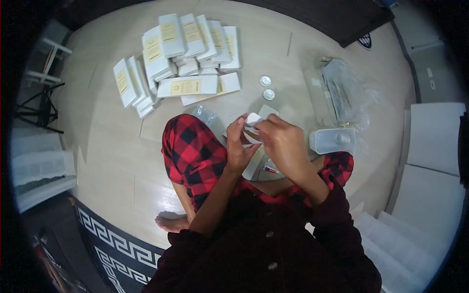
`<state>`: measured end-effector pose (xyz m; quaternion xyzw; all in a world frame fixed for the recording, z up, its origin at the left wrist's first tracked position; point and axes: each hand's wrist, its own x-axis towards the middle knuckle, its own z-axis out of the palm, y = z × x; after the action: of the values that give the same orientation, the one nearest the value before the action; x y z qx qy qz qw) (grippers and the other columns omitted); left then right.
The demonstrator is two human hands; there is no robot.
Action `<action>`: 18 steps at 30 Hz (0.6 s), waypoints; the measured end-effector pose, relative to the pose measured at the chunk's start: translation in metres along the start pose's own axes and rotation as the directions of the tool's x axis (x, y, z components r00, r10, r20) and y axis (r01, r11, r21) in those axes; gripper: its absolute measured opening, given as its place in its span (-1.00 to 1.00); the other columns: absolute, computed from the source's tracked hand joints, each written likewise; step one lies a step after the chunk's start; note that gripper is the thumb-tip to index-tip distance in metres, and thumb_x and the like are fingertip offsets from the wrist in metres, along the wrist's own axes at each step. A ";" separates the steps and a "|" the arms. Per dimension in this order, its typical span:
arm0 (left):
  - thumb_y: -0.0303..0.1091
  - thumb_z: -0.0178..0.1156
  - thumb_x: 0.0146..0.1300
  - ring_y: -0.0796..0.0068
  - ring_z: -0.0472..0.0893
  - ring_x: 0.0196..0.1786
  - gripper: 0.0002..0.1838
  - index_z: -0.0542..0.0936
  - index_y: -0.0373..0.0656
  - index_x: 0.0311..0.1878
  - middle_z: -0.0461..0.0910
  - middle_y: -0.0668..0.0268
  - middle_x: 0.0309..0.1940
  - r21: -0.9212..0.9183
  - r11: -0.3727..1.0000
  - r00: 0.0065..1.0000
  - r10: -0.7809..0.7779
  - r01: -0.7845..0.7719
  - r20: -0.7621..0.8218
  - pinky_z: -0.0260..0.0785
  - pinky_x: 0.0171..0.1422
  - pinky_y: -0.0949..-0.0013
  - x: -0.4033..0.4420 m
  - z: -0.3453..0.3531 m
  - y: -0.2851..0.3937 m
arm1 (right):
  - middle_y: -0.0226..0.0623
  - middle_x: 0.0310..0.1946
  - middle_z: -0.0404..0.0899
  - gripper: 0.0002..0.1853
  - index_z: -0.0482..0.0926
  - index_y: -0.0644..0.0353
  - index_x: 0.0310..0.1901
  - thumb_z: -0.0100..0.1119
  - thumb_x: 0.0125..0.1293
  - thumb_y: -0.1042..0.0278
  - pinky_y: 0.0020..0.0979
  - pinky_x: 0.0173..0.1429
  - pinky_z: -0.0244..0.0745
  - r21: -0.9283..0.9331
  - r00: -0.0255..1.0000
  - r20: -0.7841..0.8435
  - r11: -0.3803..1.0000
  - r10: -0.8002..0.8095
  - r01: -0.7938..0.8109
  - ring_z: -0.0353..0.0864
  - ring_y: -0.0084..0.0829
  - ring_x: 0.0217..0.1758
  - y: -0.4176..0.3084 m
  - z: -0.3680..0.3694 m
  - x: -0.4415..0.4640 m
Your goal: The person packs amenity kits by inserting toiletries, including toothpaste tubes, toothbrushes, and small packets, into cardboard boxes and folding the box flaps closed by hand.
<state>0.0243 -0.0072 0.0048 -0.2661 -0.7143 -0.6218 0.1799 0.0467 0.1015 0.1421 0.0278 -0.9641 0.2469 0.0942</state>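
From the head view, we're looking straight down at a seated person in checked trousers point(195, 149), and the action is right in front of the lap. The white box point(253, 118) is up between both hands, held above the floor point(112, 161), its end towards the camera. The left hand point(238, 149) has it from the left side, thumb and fingers curled round and pressing in. Over on the other side, the right hand point(283, 139) comes in with fingertips bunched, pinching at the box's edge; exactly which flap or fold they grip is hidden.

Just below the hands, a pale carton point(251, 167) lies partly covered, with a small marker point(270, 169) beside it. Up beyond them, two silver discs point(265, 81) sit close together on the floor, one nearer the lap. By the knee on the left, there's a small clear bag point(204, 115). Further up and left, a big heap of labelled boxes point(168, 36), white with yellowish labels, some stacked and some leaning. Across to the right, a clear tub point(322, 141) stands near the other knee, and above it a larger clear container point(317, 102) with crumpled plastic point(364, 102) alongside.
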 end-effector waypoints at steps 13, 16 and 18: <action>-0.46 0.43 -0.07 0.10 0.37 0.13 -0.10 0.08 -0.26 0.28 0.29 0.03 0.11 0.151 0.988 0.998 0.028 -0.019 -0.059 0.27 0.19 0.15 0.000 -0.001 -0.004 | -0.25 -0.33 0.53 -0.82 0.55 0.19 -0.26 0.21 0.05 0.54 -0.44 -0.31 0.43 0.287 0.977 -0.200 0.948 -0.080 0.136 0.55 -0.32 -0.23 0.033 0.016 0.006; -0.52 0.52 -0.27 0.08 0.34 0.18 0.07 0.02 -0.28 0.29 0.22 0.01 0.15 0.097 0.993 0.993 -0.061 0.070 -0.100 0.26 0.24 0.14 -0.009 0.001 -0.014 | -0.13 -0.11 0.51 -0.61 0.51 0.21 -0.06 0.29 0.00 0.52 -0.38 -0.14 0.44 -0.058 0.840 -0.542 0.996 0.028 -0.071 0.50 -0.19 -0.10 0.134 -0.026 0.036; -0.55 0.52 -0.31 0.04 0.38 0.08 0.10 0.03 -0.19 0.31 0.30 -0.06 0.13 0.167 0.985 0.996 -0.033 0.047 -0.087 0.30 0.12 0.11 0.001 0.003 -0.008 | -0.09 -0.07 0.49 -0.60 0.48 0.20 -0.09 0.30 -0.04 0.49 -0.22 0.02 0.40 -0.372 0.791 -0.612 0.889 -0.018 -0.267 0.48 -0.12 -0.03 0.235 -0.048 0.040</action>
<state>0.0189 -0.0048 -0.0012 -0.2093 -0.7614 -0.5732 0.2190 -0.0078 0.3305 0.0809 -0.1390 -0.9137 0.0244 0.3810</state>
